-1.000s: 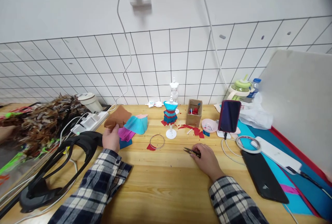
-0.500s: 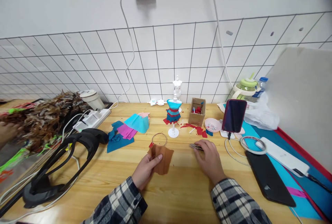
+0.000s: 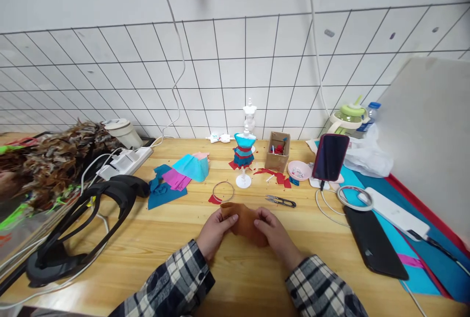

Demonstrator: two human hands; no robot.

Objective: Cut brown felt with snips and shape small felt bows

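Note:
A piece of brown crepe paper (image 3: 245, 224) is stretched between my two hands above the table. My left hand (image 3: 216, 229) pinches its left side with the thumb on top. On the right edge, my right hand (image 3: 273, 231) grips it between thumb and fingers. Just beyond lie black-handled thread snips (image 3: 281, 201) and a thin metal ring (image 3: 223, 200). A small white mannequin (image 3: 244, 180) stands farther back, dressed in a blue and red paper dress (image 3: 244, 151). Behind it is a second white mannequin (image 3: 250, 111).
Blue, purple and teal paper (image 3: 191, 167) lies left, near a black headset frame (image 3: 88, 238). A cardboard box (image 3: 278, 152), a pink dish (image 3: 299, 170), a propped phone (image 3: 331, 157) and a black phone (image 3: 374, 241) are right. Another person's hand (image 3: 6, 183) shows far left.
My right hand has let go of the thread snips, which now lie on the table, and has moved left to grip the brown paper. The view has tilted slightly down.

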